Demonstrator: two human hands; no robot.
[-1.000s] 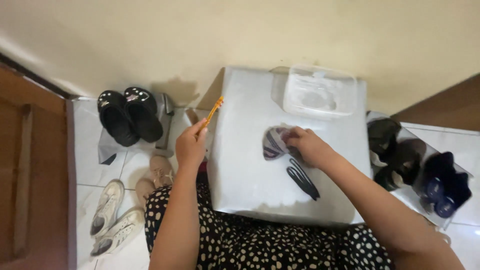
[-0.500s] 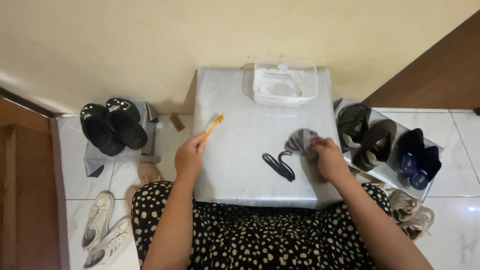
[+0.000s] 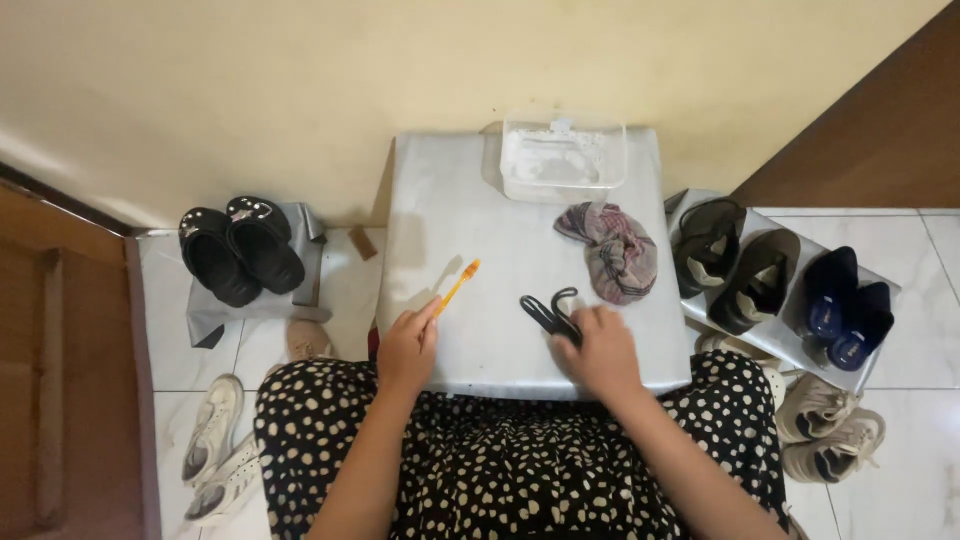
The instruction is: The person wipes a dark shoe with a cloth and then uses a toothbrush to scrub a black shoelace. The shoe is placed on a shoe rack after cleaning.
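My right hand (image 3: 600,350) has let go of the crumpled plaid cloth (image 3: 612,248), now gripping the black looped lace (image 3: 548,312); my left hand (image 3: 408,348) still pinches the orange toothbrush (image 3: 459,287) over the white counter (image 3: 470,230).

Orange toothbrush (image 3: 460,287), black laces (image 3: 548,313), plaid pinkish-grey cloth (image 3: 612,250), black cream-dotted dress (image 3: 520,460), grey table (image 3: 450,210).

Both forearms reach forward from the lap, roughly parallel and well apart. The left hand (image 3: 408,348) sits with fingers curled in a pinch, thumb and forefinger pointing up and away (knuckles toward the camera). The right hand (image 3: 598,350) lies palm down, fingers bent and drawn together at the tips, the wrist straight in line with its forearm.
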